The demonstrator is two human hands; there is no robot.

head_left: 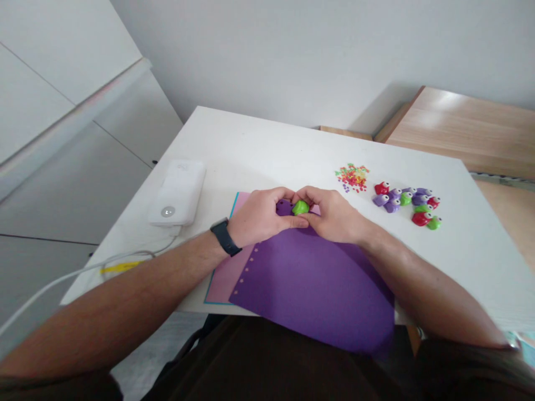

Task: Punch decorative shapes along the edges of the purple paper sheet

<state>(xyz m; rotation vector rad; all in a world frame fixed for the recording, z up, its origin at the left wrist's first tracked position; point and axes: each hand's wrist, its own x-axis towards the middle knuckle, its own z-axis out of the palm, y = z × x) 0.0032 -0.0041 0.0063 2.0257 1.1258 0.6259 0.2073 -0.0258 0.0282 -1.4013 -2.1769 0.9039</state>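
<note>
A small green craft punch [300,208] sits at the far edge of a purple paper sheet [321,278]. My left hand [267,214] curls around that edge, its thumb and fingertips closed at the punch. From the other side my right hand [330,214] grips the same punch, thumb below and fingers above. Little shaped holes run along the sheet's left edge, and a few dark ones show between my hands. Beneath the purple sheet lies a pink sheet with a blue border [223,278]. The sheet's near part hangs over the table's front edge.
Several red, purple and green punches [405,200] stand at the right. Beside them is a pile of tiny coloured paper cut-outs [353,178]. A white power bank [179,192] with a cable [167,245] lies left on the white table [251,145]. Wooden furniture [468,122] adjoins the right.
</note>
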